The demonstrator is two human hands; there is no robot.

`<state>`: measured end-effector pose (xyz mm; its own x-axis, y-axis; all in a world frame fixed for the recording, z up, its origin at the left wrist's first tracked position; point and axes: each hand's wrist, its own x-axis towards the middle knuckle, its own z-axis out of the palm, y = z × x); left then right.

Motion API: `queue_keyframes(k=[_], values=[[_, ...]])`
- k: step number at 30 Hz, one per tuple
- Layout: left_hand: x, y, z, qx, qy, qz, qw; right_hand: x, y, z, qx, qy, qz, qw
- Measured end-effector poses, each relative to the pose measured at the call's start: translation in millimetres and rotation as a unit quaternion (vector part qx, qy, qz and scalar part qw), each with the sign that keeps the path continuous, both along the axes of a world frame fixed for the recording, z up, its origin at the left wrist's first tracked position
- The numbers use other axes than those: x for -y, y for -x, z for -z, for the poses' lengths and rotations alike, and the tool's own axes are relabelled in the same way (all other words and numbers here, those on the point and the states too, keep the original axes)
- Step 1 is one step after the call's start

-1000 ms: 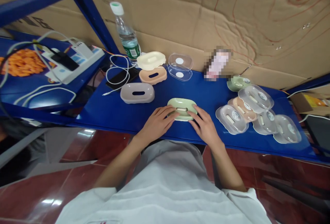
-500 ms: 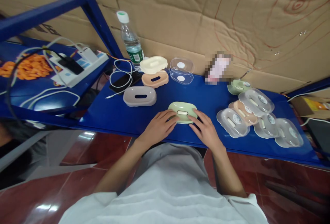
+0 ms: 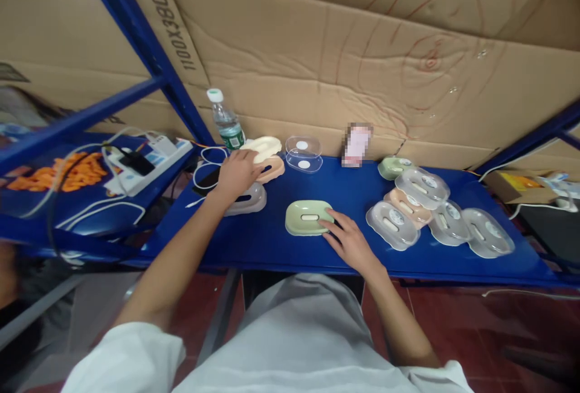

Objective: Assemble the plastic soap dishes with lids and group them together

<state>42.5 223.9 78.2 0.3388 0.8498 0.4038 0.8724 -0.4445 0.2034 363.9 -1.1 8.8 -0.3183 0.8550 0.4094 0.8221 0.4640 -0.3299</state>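
A green oval dish (image 3: 302, 228) with a pale bar in its middle lies on the blue table. My right hand (image 3: 347, 239) rests at its right edge, fingers spread. At the back left, my left hand (image 3: 238, 171) is on the left end of a cream dish (image 3: 266, 148); its grip is partly hidden. That cream dish sits on or against a peach dish (image 3: 275, 169) with a dark slot. Below them is a grey dish (image 3: 256, 200), partly covered by my left hand and forearm. Two clear lids (image 3: 312, 160) with white round stickers lie behind the green dish.
Several lidded grey, peach and green dishes (image 3: 393, 227) cluster at the right. A water bottle (image 3: 228, 126), a white cable and a dark phone are at the back left. A pixelated pink object (image 3: 357, 144) leans on the cardboard wall. A power strip (image 3: 167, 160) lies on the left shelf.
My left hand has left the green dish and moved back and left to the cream dish. My right hand stays at the green dish. The camera view has shifted.
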Motion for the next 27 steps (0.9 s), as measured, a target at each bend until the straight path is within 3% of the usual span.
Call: queue_keyframes(k=[3,5,7,9,13,16,21,27], values=[[-7,0,-6.6,0.010,-0.015,-0.007,1.000,0,-1,1.5,-0.005,-0.003,0.001,1.000],[4,2,-9.6,0.018,-0.032,-0.008,0.999,0,-1,2.1,-0.010,-0.001,0.001,1.000],[26,0,-8.8,0.035,-0.052,0.017,0.998,0,-1,2.0,-0.017,0.008,-0.004,1.000],[58,-7,-2.8,0.072,-0.074,0.087,0.991,1,0,1.5,-0.031,0.025,0.003,0.999],[125,-32,19.8,0.098,-0.041,0.227,0.968,4,1,1.1,-0.084,0.038,0.048,0.995],[155,-45,37.2,0.077,-0.032,0.276,0.958,6,0,1.2,-0.079,0.031,0.046,0.995],[165,-48,52.5,0.036,-0.059,0.292,0.954,4,-3,1.1,-0.034,0.039,0.024,0.998],[163,-41,47.1,0.066,-0.066,0.281,0.955,5,-2,-3.5,-0.058,0.026,0.026,0.998]])
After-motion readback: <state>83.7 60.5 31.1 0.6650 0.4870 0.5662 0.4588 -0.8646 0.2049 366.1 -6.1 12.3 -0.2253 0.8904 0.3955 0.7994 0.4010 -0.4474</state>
